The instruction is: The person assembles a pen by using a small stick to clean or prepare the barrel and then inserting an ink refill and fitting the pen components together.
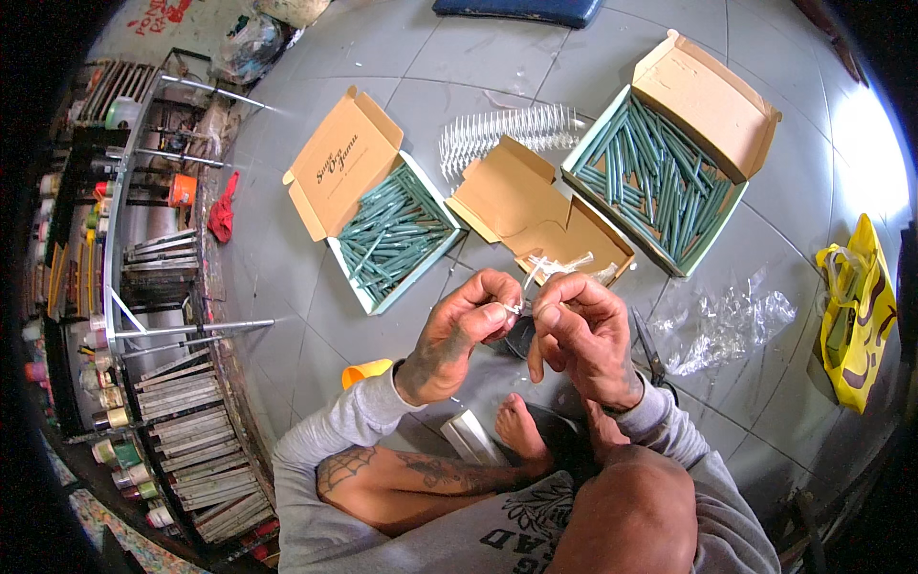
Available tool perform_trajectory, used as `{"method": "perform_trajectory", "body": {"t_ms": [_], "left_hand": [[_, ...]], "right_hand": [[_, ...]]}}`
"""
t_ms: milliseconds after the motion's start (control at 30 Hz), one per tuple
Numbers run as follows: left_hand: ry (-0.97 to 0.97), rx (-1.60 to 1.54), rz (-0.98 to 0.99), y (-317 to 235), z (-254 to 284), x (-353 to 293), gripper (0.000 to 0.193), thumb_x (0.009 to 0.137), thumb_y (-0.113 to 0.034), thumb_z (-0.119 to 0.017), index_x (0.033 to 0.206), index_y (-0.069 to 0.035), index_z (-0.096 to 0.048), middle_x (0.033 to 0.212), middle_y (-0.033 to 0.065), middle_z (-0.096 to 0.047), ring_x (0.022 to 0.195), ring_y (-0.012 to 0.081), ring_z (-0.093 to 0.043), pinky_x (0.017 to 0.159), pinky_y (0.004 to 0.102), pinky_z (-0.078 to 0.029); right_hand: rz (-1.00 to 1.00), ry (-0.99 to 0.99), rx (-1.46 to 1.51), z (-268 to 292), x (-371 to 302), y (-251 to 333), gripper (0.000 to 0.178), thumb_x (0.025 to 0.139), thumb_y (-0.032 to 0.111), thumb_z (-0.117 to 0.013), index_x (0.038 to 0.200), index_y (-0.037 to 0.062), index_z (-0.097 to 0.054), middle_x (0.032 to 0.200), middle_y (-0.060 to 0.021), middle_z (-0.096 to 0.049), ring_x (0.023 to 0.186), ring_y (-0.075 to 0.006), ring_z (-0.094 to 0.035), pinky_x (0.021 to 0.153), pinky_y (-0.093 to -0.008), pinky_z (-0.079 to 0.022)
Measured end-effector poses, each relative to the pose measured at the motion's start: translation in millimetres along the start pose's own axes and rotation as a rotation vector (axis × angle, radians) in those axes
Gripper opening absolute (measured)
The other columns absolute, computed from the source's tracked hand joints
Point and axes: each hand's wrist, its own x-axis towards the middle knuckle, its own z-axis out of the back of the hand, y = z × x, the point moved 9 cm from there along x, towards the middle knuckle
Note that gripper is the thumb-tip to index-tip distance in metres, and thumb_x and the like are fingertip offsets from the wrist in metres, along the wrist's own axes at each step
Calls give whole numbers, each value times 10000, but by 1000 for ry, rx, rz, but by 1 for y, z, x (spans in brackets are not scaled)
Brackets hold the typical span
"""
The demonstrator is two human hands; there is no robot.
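Both my hands meet in front of me over the floor, fingertips close together. My left hand (pixel 457 337) pinches a small white piece (pixel 514 308) that looks like thin plastic or cord. My right hand (pixel 585 335) has its thumb and forefinger pressed together at the other side of it; exactly what lies between them is hidden. Just beyond, an open brown cardboard box (pixel 502 196) has several whitish strips (pixel 574 264) at its near end. Two open boxes, one to the left (pixel 381 304) and one to the right (pixel 628 236), hold many slim dark green pen-like sticks (pixel 392 230).
Clear spiky plastic strips (pixel 507 134) lie behind the middle box. Black-handled scissors (pixel 648 346), crumpled clear plastic (pixel 732 330) and a yellow bag (pixel 854 335) are at right. Near my legs sit an orange-yellow object (pixel 365 373) and a white box (pixel 473 438). A metal rack (pixel 120 277) stands left.
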Motion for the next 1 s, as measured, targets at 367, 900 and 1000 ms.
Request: {"method": "perform_trajectory", "body": {"t_ms": [367,900,1000], "left_hand": [[15,-79,32,3,4,2,233,897,-361,-587,960,-154,-500,901,-18,-451,800,85,-395,708,248,-326],[66,-122,67,4,-1,3,275,894,-394,-583,889,-138,-484,821,-17,-449,750,101,-394,713,267,-345],[85,-119,52,4,1,3,277,894,-401,-571,881,-140,-480,805,-23,-447,747,106,-402,710,274,-344]], "right_hand": [[-64,-29,85,7,1,-5,150,981,159,-620,978,15,-581,735,-39,-588,489,-135,-581,418,-264,-439],[39,-109,19,19,4,-1,54,937,74,-596,947,23,-582,885,-76,-602,662,-156,-617,596,-277,-496],[317,-39,-242,10,8,17,53,867,14,-637,906,34,-606,1083,-128,-622,942,-182,-621,832,-309,-490]]}}
